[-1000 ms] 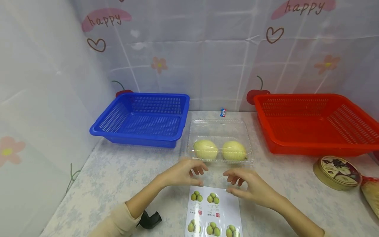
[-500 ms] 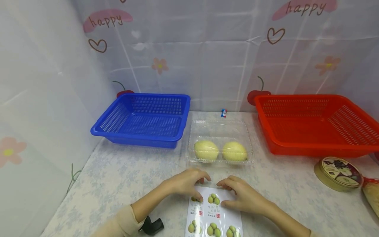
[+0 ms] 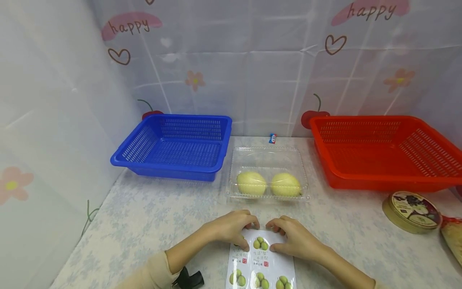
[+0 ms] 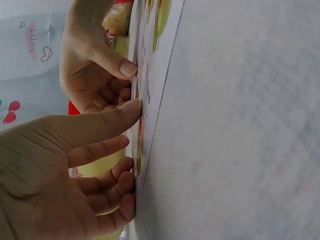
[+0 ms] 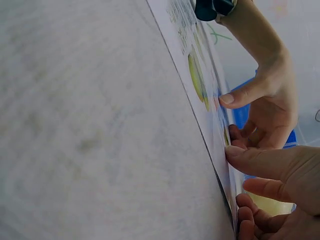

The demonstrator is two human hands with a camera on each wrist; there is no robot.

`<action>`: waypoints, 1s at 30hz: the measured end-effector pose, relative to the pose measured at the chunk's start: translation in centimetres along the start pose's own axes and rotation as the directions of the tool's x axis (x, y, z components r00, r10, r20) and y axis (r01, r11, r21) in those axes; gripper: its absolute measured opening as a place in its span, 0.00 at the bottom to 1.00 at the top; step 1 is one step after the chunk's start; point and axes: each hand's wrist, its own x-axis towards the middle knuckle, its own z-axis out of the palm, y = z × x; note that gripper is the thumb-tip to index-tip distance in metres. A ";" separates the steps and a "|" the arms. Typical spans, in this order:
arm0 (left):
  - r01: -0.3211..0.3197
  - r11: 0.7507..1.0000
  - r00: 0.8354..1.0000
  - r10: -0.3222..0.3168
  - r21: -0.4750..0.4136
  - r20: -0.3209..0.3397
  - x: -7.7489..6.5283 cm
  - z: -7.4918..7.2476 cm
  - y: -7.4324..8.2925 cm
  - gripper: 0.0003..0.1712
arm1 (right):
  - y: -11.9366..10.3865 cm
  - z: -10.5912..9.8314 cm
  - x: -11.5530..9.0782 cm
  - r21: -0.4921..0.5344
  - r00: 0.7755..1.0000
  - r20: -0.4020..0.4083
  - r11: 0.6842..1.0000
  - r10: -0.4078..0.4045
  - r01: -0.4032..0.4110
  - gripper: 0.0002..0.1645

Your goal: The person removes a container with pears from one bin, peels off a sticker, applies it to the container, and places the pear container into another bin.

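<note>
Printed sheet (image 3: pixel 265 263) flat on the table, both thumbs on it

Sheet sits bottom centre of the head view, lower edge cut off by the frame. White, glossy, rows of green fruit pictures, handwriting-style text, small red stamps. Top row's right-hand spot is plain white.

Left hand (image 3: pixel 231 229): thumb on the sheet's upper left, over a fruit picture; fingers loosely bent at the top edge. Right hand (image 3: pixel 295 239): same pose mirrored, thumb near the upper middle. Gap between thumb and fingers on both; I see no grip closed round anything. Thumbs near each other, not touching. Cream sleeve (image 3: pixel 149 273) lower left, black object (image 3: pixel 191 279) just beside it, partly hidden.

Just above the hands, centre: clear plastic container (image 3: pixel 267 155), two pale yellow-green fruits (image 3: pixel 251 183) side by side showing through it. Small blue-and-red packet (image 3: pixel 272 138) behind that, near the curtain.

Blue basket (image 3: pixel 169 172) left of centre, red basket (image 3: pixel 382 183) at right. Round gold tin (image 3: pixel 411 211) below the red one; bag with red top (image 3: pixel 452 237) cut by the right edge.

Pale patterned tablecloth (image 3: pixel 151 216) under everything. Curtain (image 3: pixel 245 88) across the top: "happy", hearts, flowers, cherries.
</note>
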 end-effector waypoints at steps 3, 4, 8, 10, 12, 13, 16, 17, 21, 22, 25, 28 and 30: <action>0.008 1.000 1.000 -0.008 0.003 0.000 0.1 0.2 -0.1 0.29 | 0.1 0.1 0.0 -0.001 1.000 -0.004 1.000 -0.003 0.003 0.25; 0.008 1.000 1.000 -0.008 0.003 0.001 0.1 0.2 -0.1 0.29 | 0.1 0.1 0.1 -0.001 1.000 -0.004 1.000 -0.005 0.005 0.25; 0.004 1.000 1.000 -0.004 0.001 -0.001 0.2 0.3 -0.3 0.30 | 0.2 0.1 0.1 0.001 1.000 -0.002 1.000 -0.005 0.005 0.25; 0.004 1.000 1.000 -0.004 -0.006 -0.005 0.2 0.3 -0.3 0.31 | 0.2 0.1 0.1 0.006 1.000 0.000 1.000 -0.002 0.002 0.25; 0.008 1.000 1.000 -0.008 -0.014 -0.012 0.2 0.4 -0.4 0.31 | 0.1 0.0 0.2 0.011 1.000 -0.001 1.000 0.005 -0.005 0.25; 0.009 1.000 1.000 -0.010 -0.016 -0.016 0.2 0.4 -0.4 0.31 | 0.1 0.0 0.2 0.015 1.000 -0.002 1.000 0.008 -0.008 0.25; 0.014 1.000 0.999 -0.015 -0.019 -0.030 0.1 0.4 -0.4 0.32 | 0.1 0.0 0.4 0.019 1.000 -0.002 0.999 0.029 -0.029 0.22; 0.017 1.000 0.999 -0.017 -0.019 -0.034 0.1 0.4 -0.4 0.32 | 0.0 0.0 0.4 0.019 0.999 -0.003 0.999 0.038 -0.038 0.21; 0.025 0.999 0.999 -0.026 -0.027 -0.041 0.1 0.3 -0.4 0.32 | 0.0 -0.1 0.4 0.006 0.997 -0.019 0.998 0.070 -0.069 0.18; 0.029 0.999 0.999 -0.030 -0.031 -0.040 0.1 0.3 -0.4 0.32 | 0.0 -0.1 0.4 0.006 0.997 -0.023 0.997 0.074 -0.074 0.17; 0.033 0.999 0.999 -0.034 -0.036 -0.034 0.1 0.2 -0.5 0.31 | 0.3 -0.2 0.4 0.035 0.998 -0.016 0.997 0.064 -0.064 0.15; 0.037 0.998 0.999 -0.038 -0.048 -0.031 0.0 0.0 -0.8 0.28 | 0.6 -0.4 0.3 0.097 0.999 0.016 0.994 0.047 -0.048 0.13; 0.032 0.998 0.999 -0.034 -0.061 -0.034 -0.1 -0.1 -1.0 0.27 | 0.8 -0.6 0.2 0.132 0.999 0.034 0.990 0.039 -0.043 0.12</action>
